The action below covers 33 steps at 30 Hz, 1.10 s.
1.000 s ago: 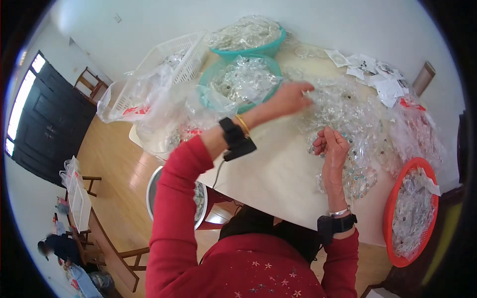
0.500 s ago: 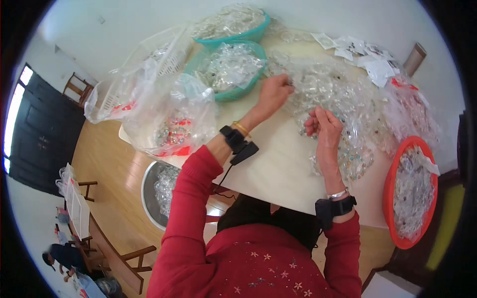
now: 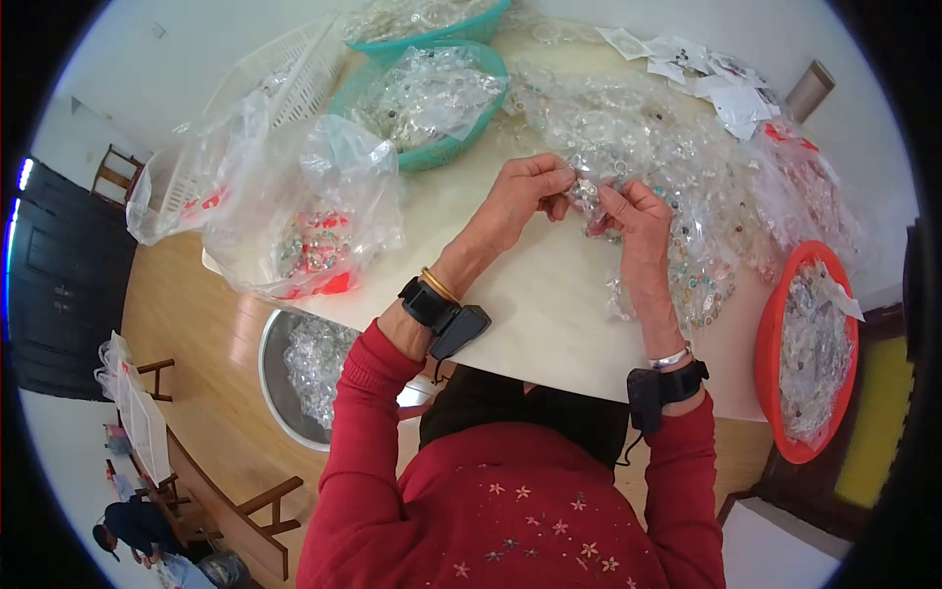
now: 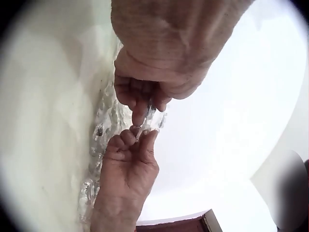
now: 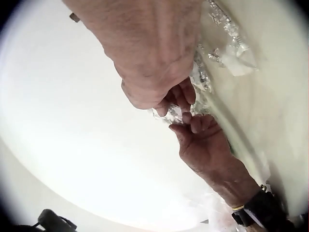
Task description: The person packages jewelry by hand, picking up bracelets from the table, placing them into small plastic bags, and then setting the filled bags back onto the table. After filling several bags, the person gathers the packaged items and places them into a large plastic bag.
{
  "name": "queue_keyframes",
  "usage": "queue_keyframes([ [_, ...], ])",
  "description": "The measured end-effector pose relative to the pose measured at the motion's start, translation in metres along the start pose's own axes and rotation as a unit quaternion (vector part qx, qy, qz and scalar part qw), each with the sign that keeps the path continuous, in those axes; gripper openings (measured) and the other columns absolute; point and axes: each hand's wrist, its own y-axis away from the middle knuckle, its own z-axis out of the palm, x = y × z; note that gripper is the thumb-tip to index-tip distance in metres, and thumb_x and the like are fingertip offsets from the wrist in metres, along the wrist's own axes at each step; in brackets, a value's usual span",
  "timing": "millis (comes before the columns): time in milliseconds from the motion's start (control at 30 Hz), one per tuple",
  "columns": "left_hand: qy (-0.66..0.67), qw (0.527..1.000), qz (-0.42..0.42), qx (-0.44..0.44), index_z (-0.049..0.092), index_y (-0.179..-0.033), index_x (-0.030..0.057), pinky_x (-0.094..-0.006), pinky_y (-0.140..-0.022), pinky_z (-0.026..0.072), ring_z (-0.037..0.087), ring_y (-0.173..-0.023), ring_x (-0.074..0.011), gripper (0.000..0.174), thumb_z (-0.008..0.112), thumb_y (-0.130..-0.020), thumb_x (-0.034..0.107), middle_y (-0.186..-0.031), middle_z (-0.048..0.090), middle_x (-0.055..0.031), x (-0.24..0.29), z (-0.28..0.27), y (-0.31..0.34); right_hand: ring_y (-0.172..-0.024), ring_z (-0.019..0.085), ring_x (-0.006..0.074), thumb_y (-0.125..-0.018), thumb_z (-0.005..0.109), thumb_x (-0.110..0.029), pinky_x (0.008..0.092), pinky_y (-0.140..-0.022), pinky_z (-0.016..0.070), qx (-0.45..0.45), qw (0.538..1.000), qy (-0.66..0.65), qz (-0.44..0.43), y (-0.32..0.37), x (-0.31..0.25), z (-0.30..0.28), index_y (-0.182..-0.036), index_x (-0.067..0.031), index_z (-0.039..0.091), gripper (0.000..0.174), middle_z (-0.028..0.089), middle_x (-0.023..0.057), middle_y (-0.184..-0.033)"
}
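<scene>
Red oval basket; teal round basket.

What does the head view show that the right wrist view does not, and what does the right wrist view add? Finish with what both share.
Head view only: the red basket, the two teal baskets, the metal basin on the floor and the red sleeves.

Right wrist view only: the palm side of the left hand, seen close up.

Both: that hand and the right hand, fingertips close together, holding clear plastic; the yellow bangle; the pale tabletop.
</scene>
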Motion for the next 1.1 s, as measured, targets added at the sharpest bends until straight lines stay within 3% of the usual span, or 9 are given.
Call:
queue_keyframes([
  [267, -0.022, 0.999, 0.021, 0.012, 0.061, -0.09, 0.0007, -0.022, -0.055, 0.0382, 0.048, -0.056, -0.0091, 0.019, 0.051, -0.09, 0.017, -0.071, 0.062, -0.0051, 0.003, 0.0, 0.002, -0.056, 0.055, 0.0109, -0.084, 0.06, -0.012, 0.0244, -0.053, 0.046, 0.014, 0.999, -0.028, 0.027, 0.002, -0.006, 0.002, -0.084, -0.0011, 0.061, 0.011, 0.06, 0.0037, -0.071],
  [433, -0.106, 0.986, 0.126, 0.035, 0.062, -0.094, -0.0018, -0.0228, -0.061, 0.0434, 0.053, -0.062, -0.0099, 0.013, 0.056, -0.085, 0.006, -0.079, 0.063, -0.0069, 0.001, 0.001, 0.007, -0.064, 0.059, 0.0126, -0.084, 0.06, -0.01, 0.0255, -0.059, 0.0495, 0.038, 0.999, 0.014, -0.015, 0.002, -0.005, 0.003, -0.089, 0.0005, 0.062, 0.012, 0.062, 0.0062, -0.078],
  [567, -0.212, 0.957, 0.198, 0.031, 0.061, -0.097, -0.003, -0.0241, -0.066, 0.0463, 0.056, -0.068, -0.011, 0.019, 0.057, -0.079, -0.004, -0.09, 0.063, -0.0084, -0.002, 0.009, 0.011, -0.08, 0.061, 0.015, -0.081, 0.062, -0.008, 0.027, -0.073, 0.0507, 0.041, 0.995, -0.019, -0.092, -0.003, 0.001, -0.002, -0.094, 0.0024, 0.062, 0.016, 0.063, 0.0107, -0.093],
  [667, -0.317, 0.91, 0.266, -0.001, 0.059, -0.103, -0.0034, -0.0253, -0.067, 0.0475, 0.057, -0.071, -0.0117, 0.028, 0.055, -0.076, -0.01, -0.097, 0.061, -0.0087, -0.004, 0.013, 0.012, -0.088, 0.06, 0.0138, -0.077, 0.063, 0.0, 0.0251, -0.08, 0.0478, 0.048, 0.967, 0.031, -0.248, -0.008, 0.006, -0.007, -0.094, 0.0023, 0.063, 0.018, 0.063, 0.0115, -0.1],
  [767, -0.053, 0.992, 0.111, -0.012, 0.054, -0.113, -0.0013, -0.0262, -0.066, 0.0476, 0.058, -0.072, -0.0138, 0.037, 0.051, -0.076, -0.007, -0.1, 0.059, -0.0093, -0.004, 0.02, 0.013, -0.09, 0.059, 0.0137, -0.075, 0.062, 0.003, 0.0248, -0.081, 0.0469, 0.052, 0.968, 0.026, -0.243, -0.005, 0.004, -0.006, -0.095, 0.0023, 0.063, 0.019, 0.061, 0.0126, -0.106],
  [800, -0.053, 0.992, 0.111, -0.012, 0.054, -0.113, -0.0013, -0.0262, -0.066, 0.0476, 0.058, -0.072, -0.0138, 0.037, 0.051, -0.076, -0.007, -0.1, 0.059, -0.0093, -0.002, 0.02, 0.014, -0.091, 0.059, 0.0137, -0.075, 0.061, 0.004, 0.0247, -0.081, 0.0464, 0.054, 0.969, 0.023, -0.241, -0.005, 0.003, -0.005, -0.095, 0.0023, 0.063, 0.02, 0.06, 0.0131, -0.109],
  [900, 0.098, 0.993, -0.054, -0.038, 0.051, -0.116, 0.0005, -0.0261, -0.063, 0.0464, 0.059, -0.072, -0.0152, 0.038, 0.049, -0.077, -0.001, -0.09, 0.06, -0.0077, 0.006, 0.016, 0.015, -0.09, 0.059, 0.0137, -0.074, 0.061, 0.005, 0.0245, -0.081, 0.0464, 0.052, 0.965, 0.012, -0.258, -0.006, 0.005, -0.003, -0.095, 0.0021, 0.063, 0.021, 0.06, 0.0131, -0.109],
  [1033, 0.164, 0.977, -0.078, -0.114, 0.053, -0.11, 0.0006, -0.0252, -0.058, 0.0438, 0.057, -0.065, -0.0146, 0.032, 0.05, -0.079, 0.005, -0.082, 0.06, -0.0059, -0.001, 0.005, 0.008, -0.093, 0.058, 0.0164, -0.075, 0.059, 0.007, 0.0269, -0.084, 0.0465, 0.053, 0.963, 0.023, -0.264, -0.007, 0.008, -0.007, -0.096, 0.0023, 0.062, 0.021, 0.059, 0.0147, -0.111],
  [1100, 0.203, 0.969, -0.095, -0.102, 0.054, -0.109, 0.0004, -0.0252, -0.056, 0.0429, 0.056, -0.062, -0.0143, 0.03, 0.05, -0.079, 0.005, -0.08, 0.06, -0.0054, -0.002, 0.003, 0.007, -0.095, 0.058, 0.0177, -0.076, 0.059, 0.007, 0.0282, -0.085, 0.0465, 0.057, 0.962, 0.03, -0.264, -0.008, 0.01, -0.01, -0.097, 0.0025, 0.061, 0.021, 0.058, 0.0156, -0.111],
])
